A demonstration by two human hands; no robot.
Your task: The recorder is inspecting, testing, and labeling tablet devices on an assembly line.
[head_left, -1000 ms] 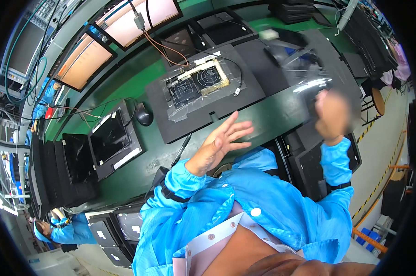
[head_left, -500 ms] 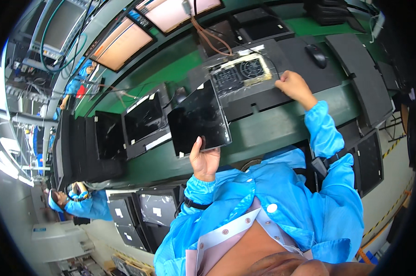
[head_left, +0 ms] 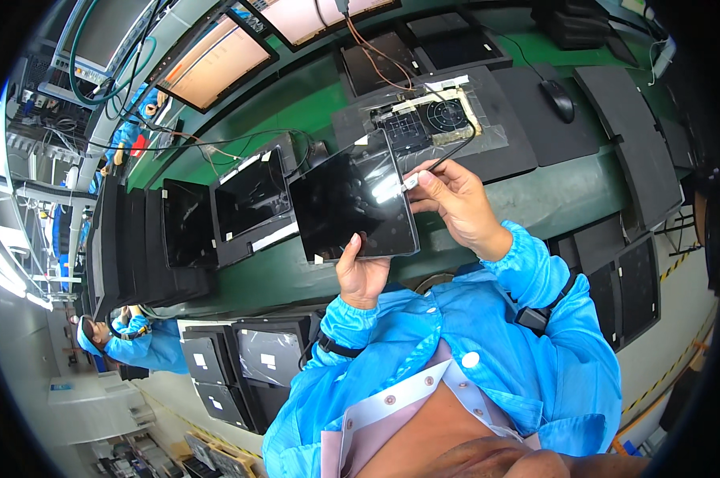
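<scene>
My left hand (head_left: pixel 362 273) grips a glossy black tablet-like panel (head_left: pixel 348 203) by its lower edge, thumb on its face. The panel is tilted above the bench. At its right edge, my right hand (head_left: pixel 463 203) pinches the pale plug end of a black cable (head_left: pixel 465 143). The plug is close against the panel's edge; whether it is inserted I cannot tell. Just behind the panel, a fixture with a round dial-like pattern (head_left: pixel 446 116) is taped to a dark foam mat (head_left: pixel 511 135).
More dark panels (head_left: pixel 252 195) lie at the left on the green bench (head_left: pixel 296 283). A black mouse (head_left: pixel 557 100) rests at the right beside dark foam sheets (head_left: pixel 627 131). Monitors (head_left: pixel 215 64) stand at the back. Another person (head_left: pixel 145 346) in blue works at far left.
My right hand has moved left and down from beside the fixture to the panel's right edge, bringing the cable with it. The panel has shifted slightly right.
</scene>
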